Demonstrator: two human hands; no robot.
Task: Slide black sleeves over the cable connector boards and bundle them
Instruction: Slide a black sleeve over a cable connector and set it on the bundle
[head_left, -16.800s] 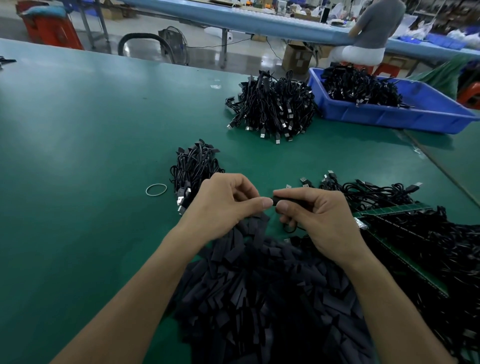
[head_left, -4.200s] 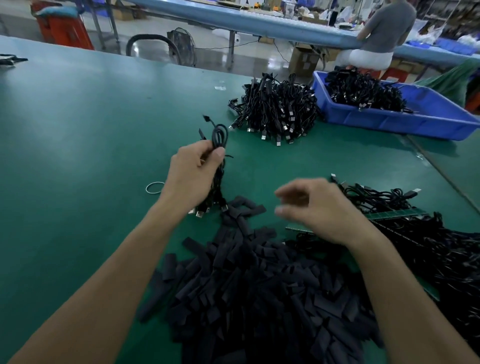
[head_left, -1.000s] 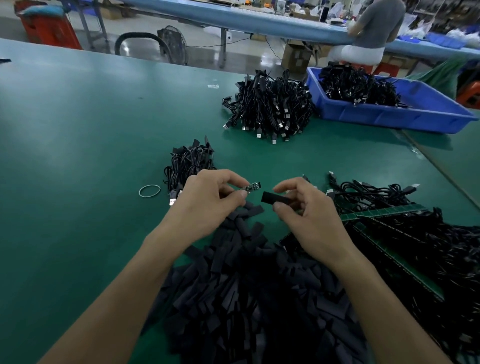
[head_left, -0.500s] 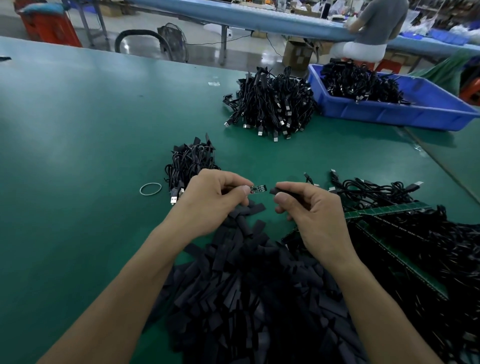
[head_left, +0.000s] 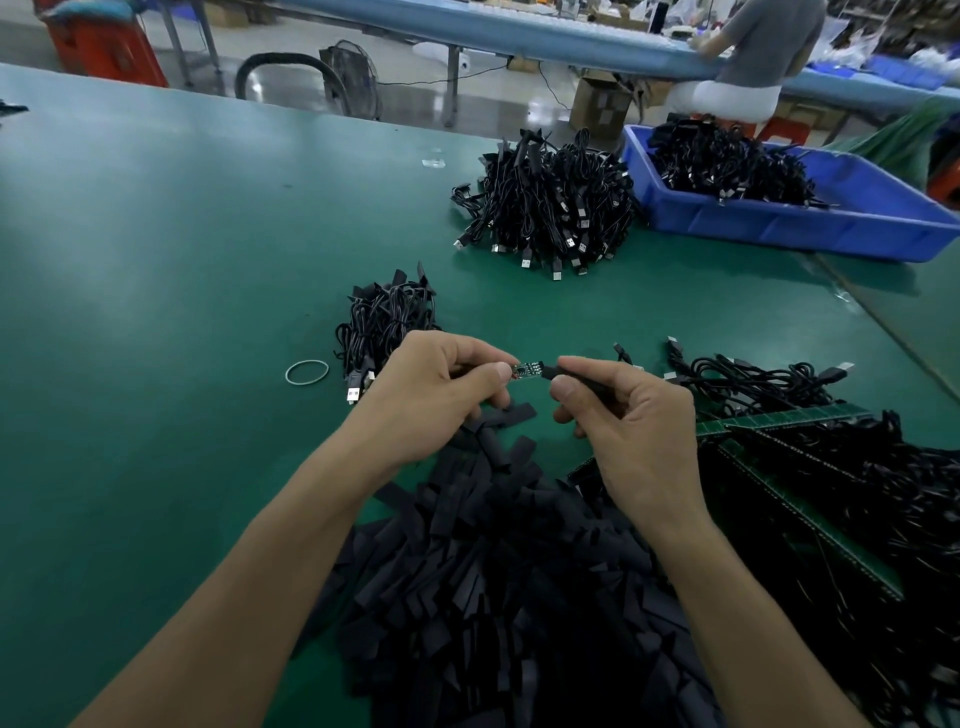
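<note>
While the connector board (head_left: 527, 370) sits in the gap between our two hands, just above the green table (head_left: 156, 260), we pinch its cable end between thumb and forefinger of our left hand (head_left: 436, 395), with the other fingers curled under. Our right hand (head_left: 628, 415) pinches a black sleeve (head_left: 558, 372) in the same way, its open mouth just at the board's free end and, as far as we can tell, not yet over it.

We judge the board light, stiff and somewhat delicate, with small parts on its face. It is best held by its edges or by the cable just behind it. The sleeve looks soft and flattens easily, so we would squeeze it lightly at the sides to keep the mouth open. A grip well back from the mouth leaves room for the board to enter.

Much here is hard to read. Our right palm hides most of the sleeve, and our left hand covers the cable that runs from the board. We cannot tell whether the board's tip touches the sleeve. The heap of loose sleeves (head_left: 493, 571) below our wrists merges into one dark mass. So do the tangled cables (head_left: 753, 379) on the right, where green board strips (head_left: 779, 418) are partly buried. A rubber band (head_left: 307, 372) lies beside a small cable bundle (head_left: 387, 322).
</note>
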